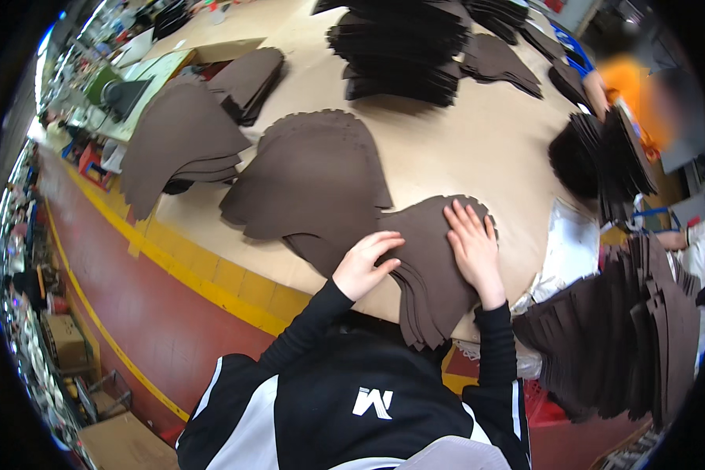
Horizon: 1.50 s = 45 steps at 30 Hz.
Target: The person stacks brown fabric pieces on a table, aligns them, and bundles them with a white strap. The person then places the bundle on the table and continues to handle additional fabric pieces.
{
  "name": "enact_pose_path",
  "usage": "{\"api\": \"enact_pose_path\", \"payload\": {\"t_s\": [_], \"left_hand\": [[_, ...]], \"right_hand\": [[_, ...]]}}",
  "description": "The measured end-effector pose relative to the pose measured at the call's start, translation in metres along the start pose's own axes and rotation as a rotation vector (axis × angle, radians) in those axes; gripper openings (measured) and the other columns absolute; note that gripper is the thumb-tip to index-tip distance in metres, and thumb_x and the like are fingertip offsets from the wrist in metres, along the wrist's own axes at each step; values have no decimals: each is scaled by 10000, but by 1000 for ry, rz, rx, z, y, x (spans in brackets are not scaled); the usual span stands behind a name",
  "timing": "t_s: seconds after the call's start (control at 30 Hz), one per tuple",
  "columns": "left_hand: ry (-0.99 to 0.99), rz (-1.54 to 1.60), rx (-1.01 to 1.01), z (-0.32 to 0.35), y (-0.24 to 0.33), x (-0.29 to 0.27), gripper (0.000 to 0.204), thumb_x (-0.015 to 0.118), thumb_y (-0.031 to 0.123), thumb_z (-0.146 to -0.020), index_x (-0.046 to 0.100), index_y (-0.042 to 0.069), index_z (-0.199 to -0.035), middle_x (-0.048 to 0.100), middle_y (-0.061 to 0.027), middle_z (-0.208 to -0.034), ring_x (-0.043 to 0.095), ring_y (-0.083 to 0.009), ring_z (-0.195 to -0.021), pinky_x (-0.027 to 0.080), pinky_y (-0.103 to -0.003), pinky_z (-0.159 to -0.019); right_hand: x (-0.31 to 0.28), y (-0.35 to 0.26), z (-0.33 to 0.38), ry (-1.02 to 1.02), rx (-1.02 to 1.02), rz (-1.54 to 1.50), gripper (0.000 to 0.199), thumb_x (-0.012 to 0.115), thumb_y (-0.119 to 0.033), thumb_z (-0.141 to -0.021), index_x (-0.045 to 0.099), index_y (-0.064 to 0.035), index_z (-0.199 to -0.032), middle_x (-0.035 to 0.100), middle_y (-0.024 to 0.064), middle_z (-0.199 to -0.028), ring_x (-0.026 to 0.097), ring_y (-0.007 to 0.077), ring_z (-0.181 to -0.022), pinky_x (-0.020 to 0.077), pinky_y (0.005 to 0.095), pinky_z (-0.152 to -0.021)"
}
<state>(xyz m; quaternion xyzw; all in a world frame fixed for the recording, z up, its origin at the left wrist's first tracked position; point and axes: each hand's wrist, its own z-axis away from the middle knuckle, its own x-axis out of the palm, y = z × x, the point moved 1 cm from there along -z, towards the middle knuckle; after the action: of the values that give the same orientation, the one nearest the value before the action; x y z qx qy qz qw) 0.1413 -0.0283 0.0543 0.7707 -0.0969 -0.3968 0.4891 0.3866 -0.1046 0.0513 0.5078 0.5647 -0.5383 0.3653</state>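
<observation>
A small stack of dark brown cut pieces (432,254), with a notched, rounded top edge, lies in front of me, its lower layers fanned out over the table's near edge. Flat on its right part rests my right hand (473,249), fingers stretched out. My left hand (367,263) is at the stack's left edge, thumb apart from the slightly bent fingers, and nothing shows gripped in it. Just beyond the left hand, a larger overlapping pile of like brown pieces (313,176) spreads across the table.
More brown pieces (182,133) lie on the table (439,149) at the left. A tall dark stack (399,55) stands at the back. On the right, a person in orange (630,98) handles dark pieces (603,153). Many brown pieces (615,337) hang at the near right.
</observation>
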Motion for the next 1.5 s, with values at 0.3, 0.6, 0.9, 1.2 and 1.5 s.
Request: {"api": "enact_pose_path", "payload": {"t_s": [0.3, 0.6, 0.9, 1.2, 1.5], "left_hand": [[159, -340, -6, -28, -23, 10, 449, 712, 138, -818, 590, 30, -1236, 605, -127, -1264, 549, -312, -1201, 442, -403, -999], [193, -207, 27, -39, 5, 2, 517, 758, 18, -707, 627, 49, -1206, 646, -94, -1054, 612, -281, -1001, 480, -360, -888], [530, 64, -28, -31, 67, -73, 187, 719, -104, -756, 700, -5, -913, 672, -61, -877, 620, -130, -808, 499, -262, -735], [730, -815, -44, 3, -7, -152, 295, 664, 22, -836, 678, 60, -1128, 621, -120, -1205, 571, -322, -1151, 436, -413, -998], [-78, -466, 38, 0, 13, -10, 443, 697, 112, -795, 637, 187, -1227, 460, -46, -1464, 314, -294, -1438, 107, -658, -1142]], "right_hand": [[-7, 0, 12, 119, 354, 292, 520, 466, -318, -998, 390, -169, -1490, 348, 63, -1563, 300, 326, -1438, 140, 597, -1165], [5, 6, 62, 63, 504, -40, 481, 404, -299, -1032, 385, -201, -1502, 312, 42, -1586, 235, 343, -1470, 166, 520, -1180], [-43, -29, 77, 319, 325, -356, 503, 441, -246, -1015, 391, -83, -1489, 316, 144, -1571, 220, 370, -1468, 164, 483, -1190], [3, -85, 48, -68, -121, -93, 484, 544, -333, -957, 491, -199, -1419, 440, 7, -1505, 411, 207, -1380, 277, 486, -1141], [6, 19, -9, 14, 94, 42, 464, 432, -360, -1014, 438, -248, -1464, 380, -14, -1546, 356, 183, -1417, 213, 471, -1175]]}}
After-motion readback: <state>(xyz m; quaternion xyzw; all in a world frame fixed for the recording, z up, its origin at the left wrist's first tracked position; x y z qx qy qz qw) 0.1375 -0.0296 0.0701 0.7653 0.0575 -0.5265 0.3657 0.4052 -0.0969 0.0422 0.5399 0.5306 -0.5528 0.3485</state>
